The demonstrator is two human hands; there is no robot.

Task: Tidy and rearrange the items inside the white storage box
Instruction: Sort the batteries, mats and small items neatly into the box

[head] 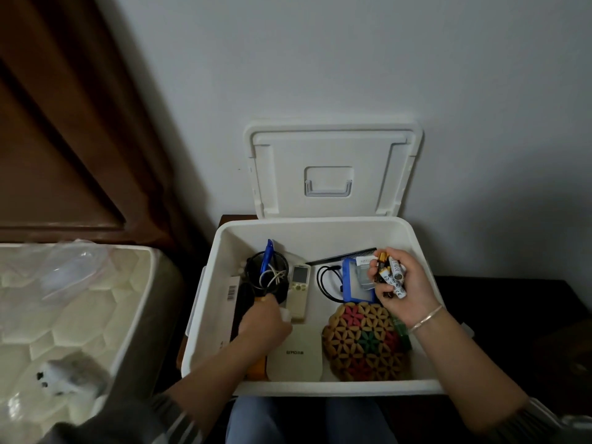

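The white storage box [320, 224] stands open in front of me. My right hand [400, 290] grips several batteries [392, 274] above the box's right side. My left hand [264, 318] reaches into the left part, fingers curled at the base of a black cup [267, 277] holding a blue pen [266, 256] and a white cord; what it grips is hidden. Between the hands lie a cream remote [298, 291], a black cable [326, 283] and a blue case [355, 283]. A patterned woven mat [365, 344] and a white flat device [296, 354] lie at the front.
The box lid [333, 171] leans upright against the wall behind the box. A black comb [342, 256] lies at the back. A mattress [64, 299] with clear plastic bags is on the left. A dark table [512, 299] extends right.
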